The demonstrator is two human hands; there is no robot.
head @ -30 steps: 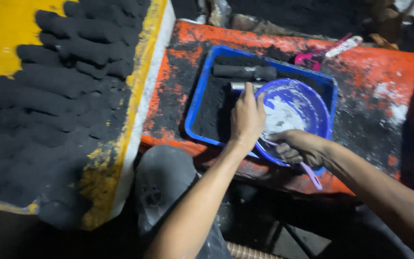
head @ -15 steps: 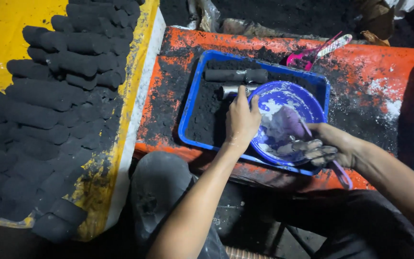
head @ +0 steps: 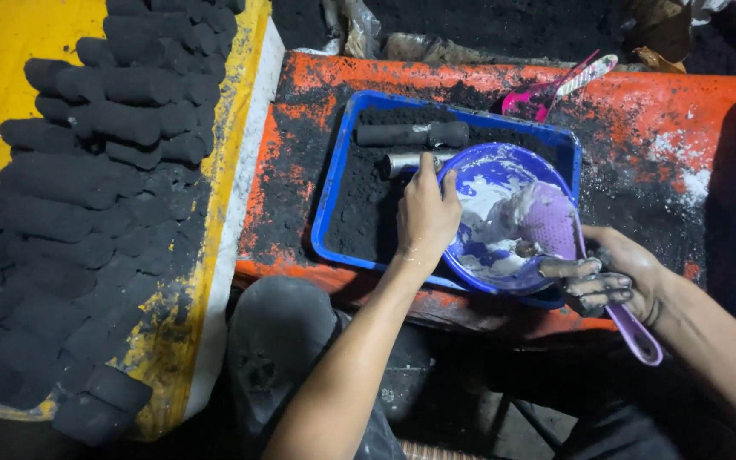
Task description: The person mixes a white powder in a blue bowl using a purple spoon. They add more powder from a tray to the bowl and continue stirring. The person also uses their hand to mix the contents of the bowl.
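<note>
So we see a round blue plastic bowl smeared inside with wet white paste, glossy and streaky, sitting tilted in the right part of a blue rectangular tray that is full of loose black powder, matte and grainy. Our left hand grips the bowl's near-left rim, fingers curled over the edge, thumb side up. Our right hand is clenched around the handle of a lilac plastic scoop; its perforated flat head lies inside the bowl against the paste, and the handle runs down past the palm to the lower right. The fingers are coated in grey-black grime

In the tray, behind the bowl, lies a dark cylinder, rough and powder-coated, and just below it a shiny metal tube, partly behind our left hand. The tray rests on an orange table, worn, dusted black with white patches on the right. A pink plastic tool lies at the table's back edge, just beyond the tray. On the left, a yellow board carries rows of black cylindrical briquettes, chalky and stubby, packed side by side, touching
</note>
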